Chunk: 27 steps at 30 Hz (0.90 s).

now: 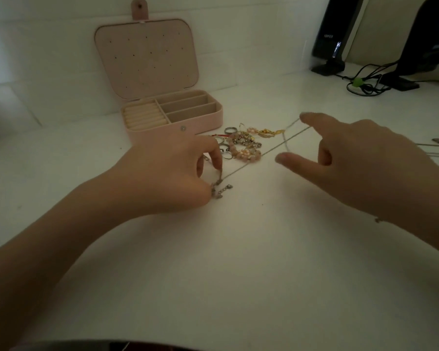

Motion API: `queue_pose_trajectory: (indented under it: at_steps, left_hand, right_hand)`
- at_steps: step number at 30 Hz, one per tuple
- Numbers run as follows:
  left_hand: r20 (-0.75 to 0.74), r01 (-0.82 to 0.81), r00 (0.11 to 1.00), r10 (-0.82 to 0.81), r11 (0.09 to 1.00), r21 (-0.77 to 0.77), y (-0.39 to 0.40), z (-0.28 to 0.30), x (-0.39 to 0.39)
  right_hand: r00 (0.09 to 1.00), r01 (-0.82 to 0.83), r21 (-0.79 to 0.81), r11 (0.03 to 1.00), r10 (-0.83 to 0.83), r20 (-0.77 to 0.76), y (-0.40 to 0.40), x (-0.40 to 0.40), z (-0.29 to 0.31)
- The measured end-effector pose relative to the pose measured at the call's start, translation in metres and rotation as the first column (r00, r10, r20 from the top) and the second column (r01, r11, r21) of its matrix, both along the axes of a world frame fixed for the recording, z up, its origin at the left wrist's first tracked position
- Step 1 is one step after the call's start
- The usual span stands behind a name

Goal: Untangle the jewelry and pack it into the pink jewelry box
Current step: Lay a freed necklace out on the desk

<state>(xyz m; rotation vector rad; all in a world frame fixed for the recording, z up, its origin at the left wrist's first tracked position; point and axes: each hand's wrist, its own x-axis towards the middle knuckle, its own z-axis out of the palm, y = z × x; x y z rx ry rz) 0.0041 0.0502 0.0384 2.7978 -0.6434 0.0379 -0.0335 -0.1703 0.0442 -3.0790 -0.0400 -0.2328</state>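
From your head view, your left hand is pinching the clasp end of the thin chain, while your right hand is spreading straight fingers inside its loop, stretching it over bare white table. The jewelry pile is lying between your hands, just beside the pink jewelry box, which is standing open with its compartments unfilled.
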Motion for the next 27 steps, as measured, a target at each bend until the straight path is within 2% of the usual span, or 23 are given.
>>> queue_pose_trajectory:
  at_steps: [3, 5, 8, 11, 12, 13, 15, 16, 17, 18, 21, 24, 27]
  left_hand:
    - [-0.016, 0.006, 1.000, -0.005, 1.000, 0.029, 0.002, 0.002, -0.001]
    - [0.003, -0.004, 1.000, 0.004, 0.998, 0.059, 0.004, 0.004, -0.002]
    - [-0.002, -0.035, 0.999, 0.035, 0.997, 0.071, 0.013, 0.003, -0.004]
    - [-0.046, -0.052, 0.998, 0.052, 0.999, 0.004, 0.023, 0.005, -0.008]
    - [-0.071, -0.057, 0.996, 0.054, 0.998, -0.032, 0.026, 0.006, -0.010]
    - [-0.097, -0.062, 0.994, 0.055, 0.996, -0.066, 0.028, 0.006, -0.011]
    - [-0.129, -0.080, 0.989, 0.065, 0.990, -0.115, 0.034, 0.005, -0.010]
    - [-0.132, -0.094, 0.988, 0.077, 0.987, -0.132, 0.038, 0.004, -0.010]
    - [-0.128, -0.111, 0.988, 0.092, 0.983, -0.148, 0.041, 0.004, -0.010]
    - [-0.124, -0.127, 0.987, 0.107, 0.977, -0.170, 0.043, 0.004, -0.011]
    - [-0.175, -0.198, 0.974, 0.142, 0.908, -0.368, 0.046, 0.005, -0.013]
    - [-0.311, -0.310, 0.941, 0.133, 0.709, -0.634, 0.042, 0.009, -0.018]
    - [-0.334, -0.349, 0.932, 0.142, 0.604, -0.717, 0.039, 0.013, -0.018]
  right_hand:
    - [0.998, -0.011, -0.068, 0.998, 0.016, 0.063, -0.009, 0.003, 0.002]
    - [0.993, -0.047, -0.047, 0.998, 0.052, 0.105, -0.016, 0.007, 0.000]
    - [0.983, -0.120, 0.135, 0.984, 0.098, 0.156, -0.023, 0.013, -0.005]
    - [0.980, -0.151, 0.408, 0.900, 0.083, 0.179, -0.023, 0.016, -0.005]
    - [0.983, -0.146, 0.537, 0.831, 0.063, 0.171, -0.022, 0.016, -0.002]
    - [0.986, -0.148, 0.682, 0.716, 0.051, 0.161, -0.022, 0.016, 0.000]
    - [0.987, -0.160, 0.901, 0.404, 0.064, 0.147, -0.020, 0.016, 0.004]
    - [0.986, -0.159, 0.952, 0.261, 0.086, 0.141, -0.019, 0.016, 0.005]
    - [0.984, -0.153, 0.974, 0.165, 0.111, 0.136, -0.019, 0.017, 0.005]
    - [0.982, -0.146, 0.982, 0.122, 0.136, 0.130, -0.019, 0.017, 0.004]
    - [0.962, -0.122, 0.977, 0.177, 0.262, 0.073, -0.021, 0.015, 0.002]
    - [0.907, -0.130, 0.936, 0.327, 0.420, -0.021, -0.018, 0.009, 0.001]
    - [0.877, -0.184, 0.855, 0.485, 0.473, -0.080, -0.013, 0.006, 0.001]
